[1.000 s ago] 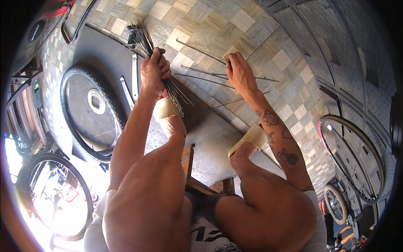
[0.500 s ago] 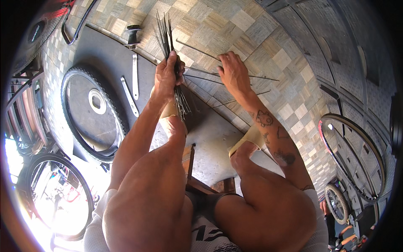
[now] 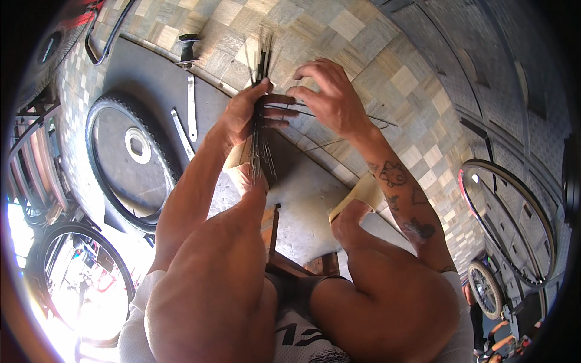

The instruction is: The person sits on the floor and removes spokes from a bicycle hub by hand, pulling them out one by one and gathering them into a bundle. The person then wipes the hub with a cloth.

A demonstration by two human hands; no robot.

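In my left hand (image 3: 248,112) is a bundle of thin bicycle spokes (image 3: 256,145), pinned upright between thumb and palm while the other fingers stretch out to the right. The spokes' upper ends are smeared by motion, and the lower ends fan out above my left foot. Close by on the right, my right hand (image 3: 330,100) hovers with curved fingers and the thumb apart, and I see nothing between them. A few loose spokes (image 3: 380,121) lie on the tiled floor below and beside the right hand, partly hidden by it.
A dark mat (image 3: 166,81) on the floor bears two flat wrenches (image 3: 192,109) and a tyre (image 3: 100,163) with a pale ring (image 3: 138,146) inside it. A black wheel hub (image 3: 187,49) stands at the mat's far edge. A rim (image 3: 551,242) leans at the right, near dark cabinets.
My left fingers have opened outward from around the spokes, and the bundle has shifted slightly right. My right hand has lifted and turned, its fingers spreading. One loose spoke near it no longer shows.
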